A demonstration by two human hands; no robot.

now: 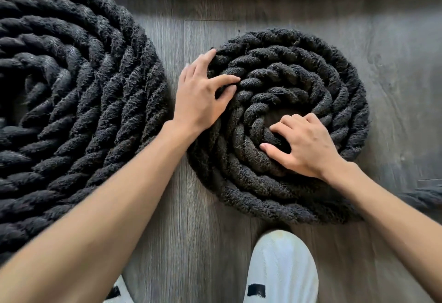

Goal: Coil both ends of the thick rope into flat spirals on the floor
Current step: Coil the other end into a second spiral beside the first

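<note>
Now both hands are lying on the smaller spiral (282, 121) on the floor (394, 51): left hand (202, 97) released, fingers spread at its edge, right hand (302, 145) loosely curled, pressing the center. Judging so, pin the middle and slide turns snug without lifting them.

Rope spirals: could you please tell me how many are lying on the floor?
2. A large spiral at the left, cut off by the frame edge, and a smaller spiral at centre under both hands. More may lie out of view.
</note>
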